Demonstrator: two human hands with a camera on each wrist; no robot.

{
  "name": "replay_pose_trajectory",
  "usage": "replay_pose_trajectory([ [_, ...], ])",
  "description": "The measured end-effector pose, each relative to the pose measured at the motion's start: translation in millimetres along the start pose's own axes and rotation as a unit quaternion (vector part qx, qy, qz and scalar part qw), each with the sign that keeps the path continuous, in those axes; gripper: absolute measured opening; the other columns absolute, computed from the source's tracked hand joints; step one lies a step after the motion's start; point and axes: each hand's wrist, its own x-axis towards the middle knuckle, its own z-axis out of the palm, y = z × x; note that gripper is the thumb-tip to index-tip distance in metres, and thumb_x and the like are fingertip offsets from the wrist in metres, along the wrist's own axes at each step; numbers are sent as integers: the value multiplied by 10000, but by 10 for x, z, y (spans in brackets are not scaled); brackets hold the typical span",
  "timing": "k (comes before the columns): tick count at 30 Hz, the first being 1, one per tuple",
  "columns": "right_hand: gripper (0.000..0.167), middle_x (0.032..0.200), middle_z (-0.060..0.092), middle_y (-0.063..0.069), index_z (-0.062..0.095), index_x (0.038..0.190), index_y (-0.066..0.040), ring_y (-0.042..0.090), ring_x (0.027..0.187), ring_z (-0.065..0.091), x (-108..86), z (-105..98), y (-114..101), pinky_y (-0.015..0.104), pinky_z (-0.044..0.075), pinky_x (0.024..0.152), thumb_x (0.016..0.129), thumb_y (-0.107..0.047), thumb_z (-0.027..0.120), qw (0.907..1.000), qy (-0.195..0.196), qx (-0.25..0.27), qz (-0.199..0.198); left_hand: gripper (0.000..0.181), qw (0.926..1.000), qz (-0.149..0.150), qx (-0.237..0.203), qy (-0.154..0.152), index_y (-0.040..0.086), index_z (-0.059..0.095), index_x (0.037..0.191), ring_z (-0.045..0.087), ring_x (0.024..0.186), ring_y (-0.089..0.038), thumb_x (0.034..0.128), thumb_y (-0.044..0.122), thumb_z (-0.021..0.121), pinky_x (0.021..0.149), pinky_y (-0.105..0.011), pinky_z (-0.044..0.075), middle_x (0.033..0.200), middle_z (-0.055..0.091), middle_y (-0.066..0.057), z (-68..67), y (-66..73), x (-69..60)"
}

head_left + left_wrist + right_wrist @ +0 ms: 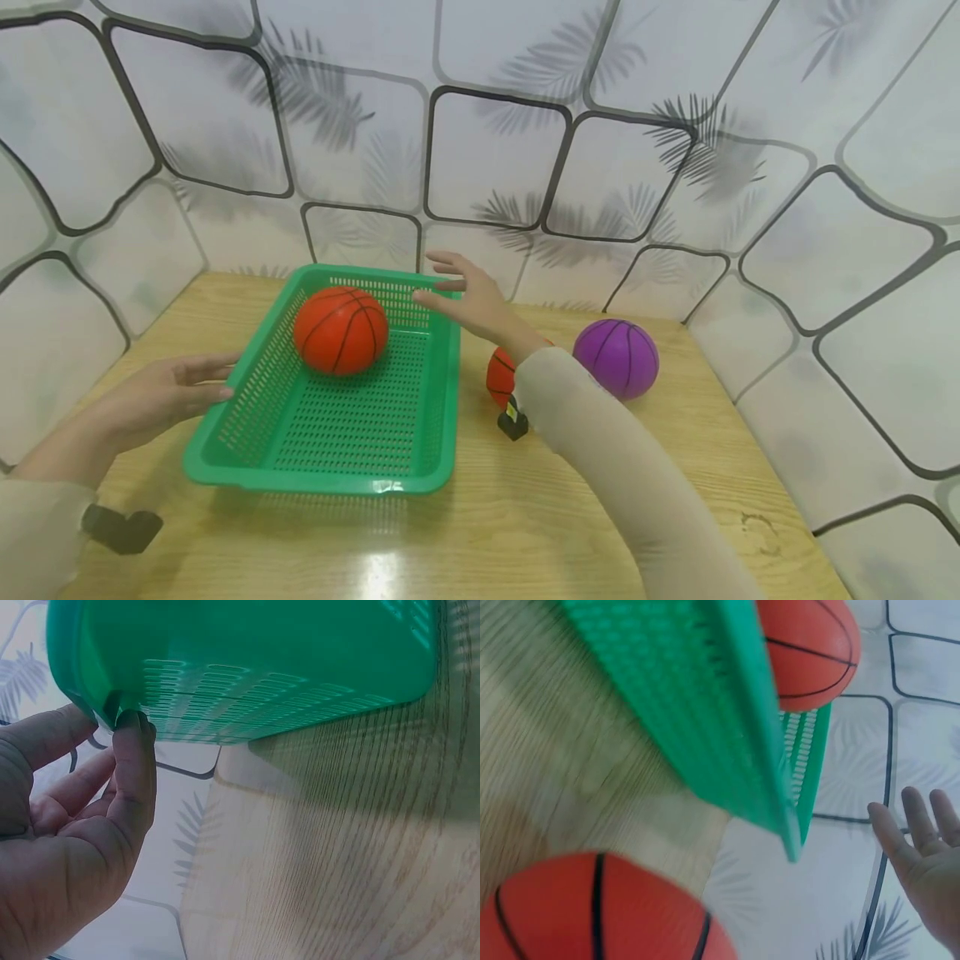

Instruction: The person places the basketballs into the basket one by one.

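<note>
A green plastic basket with slotted walls stands on the table, and an orange-red toy basketball lies in its back left part. At the basket's left rim, my left hand pinches the edge between thumb and fingers; the left wrist view shows the fingertips at the rim. Over the back right corner, my right hand hovers with fingers spread and nothing in it. A second orange-red basketball sits right of the basket, partly hidden by the right forearm. Beyond that arm rests a purple basketball.
The wooden table meets a patterned wall at the back and on both sides. Dark wrist devices show on the left sleeve and right sleeve.
</note>
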Motion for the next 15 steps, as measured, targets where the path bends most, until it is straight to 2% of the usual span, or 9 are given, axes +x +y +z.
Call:
replay_pose_trajectory([
  [4, 603, 1399, 476, 31, 442, 1414, -272, 241, 1187, 536, -85, -95, 81, 426, 486, 916, 872, -361, 692, 10000, 33, 61, -41, 656, 9999, -72, -77, -13, -69, 176, 1479, 214, 1312, -511, 988, 184, 531, 855, -98, 406, 1512, 154, -300, -3, 0, -6],
  [9, 592, 1391, 475, 39, 435, 1419, -254, 262, 1204, 513, -203, -233, 195, 407, 489, 911, 886, -359, 671, 9996, 1, -229, -186, 666, 9999, -53, -114, -41, -64, 173, 1481, 202, 1315, -523, 986, 195, 535, 854, -94, 404, 1517, 144, -295, -12, -13, -10],
  [15, 586, 1399, 465, 72, 417, 1435, -217, 250, 1206, 504, -333, -426, 330, 487, 438, 964, 908, -334, 647, 9986, 44, -505, -152, 655, 10000, 4, -93, -28, -65, 178, 1479, 214, 1311, -523, 989, 192, 528, 865, -104, 406, 1514, 152, -297, -11, -29, -4],
])
